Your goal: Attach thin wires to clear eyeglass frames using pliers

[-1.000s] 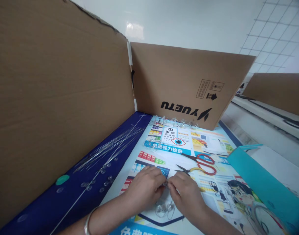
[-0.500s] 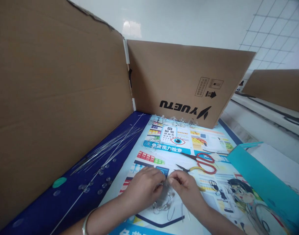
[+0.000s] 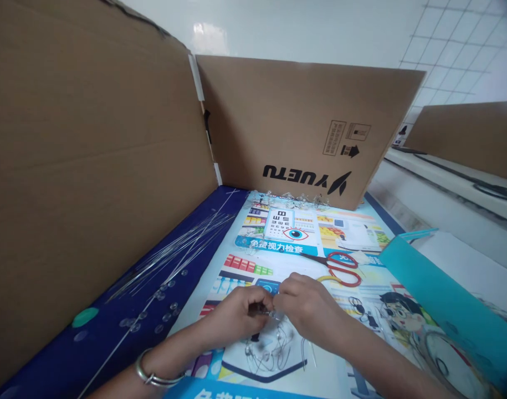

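Note:
My left hand is closed in a pinch over the printed sheet, with clear beads on thin wire at its fingertips. My right hand meets it from the right, back of the hand up, its fingers pressed together on the same beaded wire. Exactly what lies between the fingertips is partly hidden. Below both hands lies a loose tangle of wire and clear beads. Short bent wire pieces rest beside it, under my right wrist.
Red-handled scissors lie beyond my right hand, with a yellow-handled tool partly hidden. Straight wires and loose clear beads are on the blue cloth at left. Cardboard walls stand behind and left; a teal box stands right.
My right hand has turned back-up and moved over the fingertips of my left hand, now covering part of the yellow-handled tool. More of the beaded tangle shows below. The view has shifted slightly.

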A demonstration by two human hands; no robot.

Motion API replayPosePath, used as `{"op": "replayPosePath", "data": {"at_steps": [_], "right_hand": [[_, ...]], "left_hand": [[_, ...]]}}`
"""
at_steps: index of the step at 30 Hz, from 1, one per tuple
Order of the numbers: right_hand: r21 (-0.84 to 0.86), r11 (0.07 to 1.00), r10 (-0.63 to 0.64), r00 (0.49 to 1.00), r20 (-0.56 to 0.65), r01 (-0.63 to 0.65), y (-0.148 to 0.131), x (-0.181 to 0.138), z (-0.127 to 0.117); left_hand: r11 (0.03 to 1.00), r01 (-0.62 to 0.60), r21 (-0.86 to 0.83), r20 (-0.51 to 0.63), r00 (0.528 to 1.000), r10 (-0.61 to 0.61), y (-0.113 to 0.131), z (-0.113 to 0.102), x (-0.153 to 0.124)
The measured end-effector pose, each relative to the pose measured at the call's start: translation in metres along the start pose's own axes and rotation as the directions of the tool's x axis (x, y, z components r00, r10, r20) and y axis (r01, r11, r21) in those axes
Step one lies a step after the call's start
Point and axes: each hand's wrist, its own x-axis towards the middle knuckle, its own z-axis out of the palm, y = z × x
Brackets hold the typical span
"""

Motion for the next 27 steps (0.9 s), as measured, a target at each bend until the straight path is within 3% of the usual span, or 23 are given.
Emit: {"op": "replayPosePath", "data": {"at_steps": [4,11,15,20,27], "right_hand": [[-0.237,0.957,-0.165,0.986,0.019,0.165,-0.006,0.0,-0.011],[-0.253,0.909,-0.337,0.941,0.018,0.33,-0.014,0.001,-0.019],[-0.186,0.963,-0.21,0.975,-0.075,0.193,-0.007,-0.004,-0.01],[0.099,0.994,-0.032,0.986,-0.164,0.049,-0.001,-0.007,0.005],[0.369,0.914,0.271,0.93,-0.247,-0.169,-0.006,-0.004,0.019]], "left_hand": [[0.998,0.0,-0.057,0.013,1.0,0.001,0.0,0.0,-0.001],[1.0,-0.025,0.005,0.074,0.997,0.024,0.0,0.002,-0.005],[0.996,-0.039,0.075,0.047,0.998,0.036,0.002,0.003,-0.004],[0.99,-0.076,0.12,0.017,0.997,0.075,0.007,0.002,-0.005],[0.98,-0.088,0.18,-0.011,0.996,0.091,0.011,0.002,-0.007]]}}
